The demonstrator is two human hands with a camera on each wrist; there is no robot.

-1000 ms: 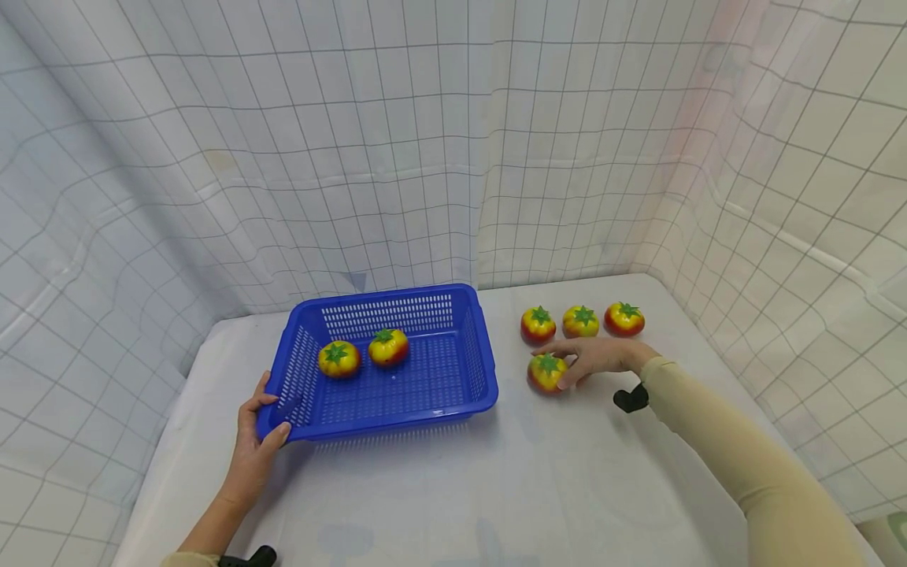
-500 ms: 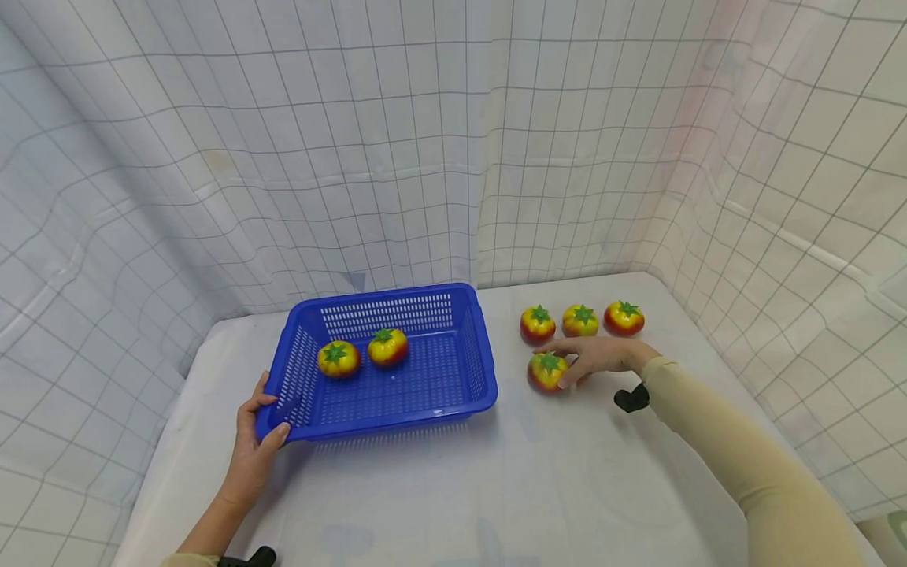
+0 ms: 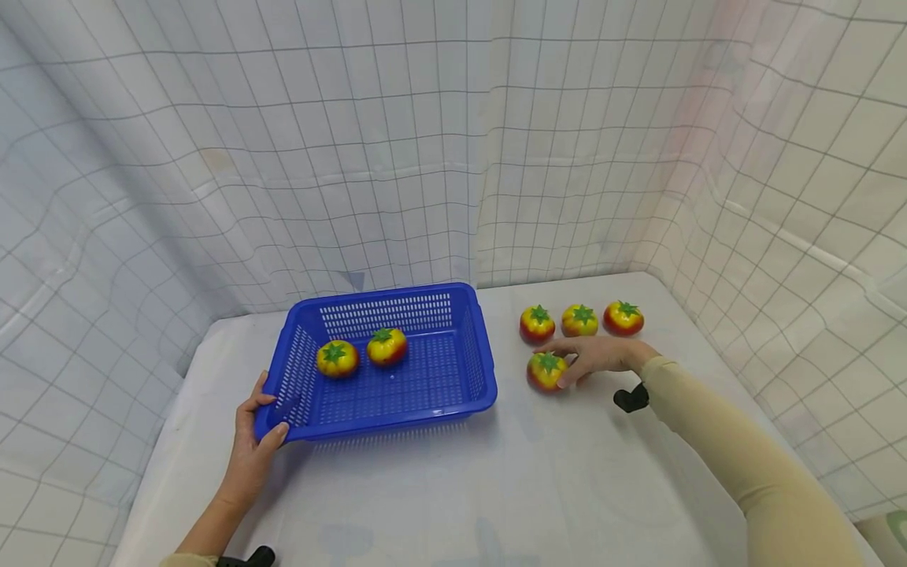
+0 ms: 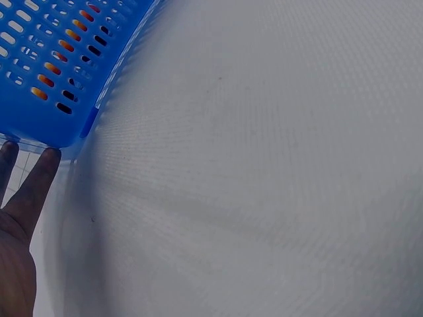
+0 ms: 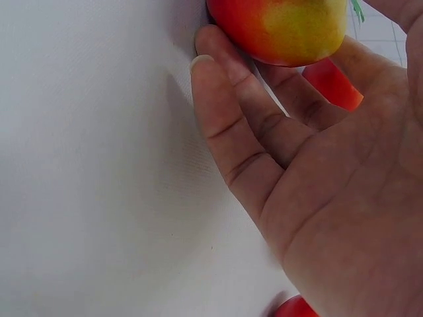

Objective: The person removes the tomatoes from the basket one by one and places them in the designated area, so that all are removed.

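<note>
My left hand point(image 3: 249, 453) holds the near left corner of a blue plastic basket point(image 3: 407, 429), thumb on the front rim and fingers along the left side. In the left wrist view, fingertips touch the underside of the slotted basket point(image 4: 39, 122). Two red-and-yellow tomato-like fruits with green leafy caps, a left one point(image 3: 338, 359) and a right one point(image 3: 386, 347), lie inside. To the right of the basket, my right hand point(image 3: 598, 356) grips a similar fruit point(image 3: 544, 373) on the table between thumb and fingers. The right wrist view shows this fruit point(image 5: 284, 30) beyond the curved fingers.
Behind my right hand, three more such fruits stand in a row: a left one point(image 3: 537, 324), a middle one point(image 3: 579, 320) and a right one point(image 3: 623, 318). White cloth covers the table point(image 3: 439, 504). Checked white curtains point(image 3: 397, 157) enclose its back and sides.
</note>
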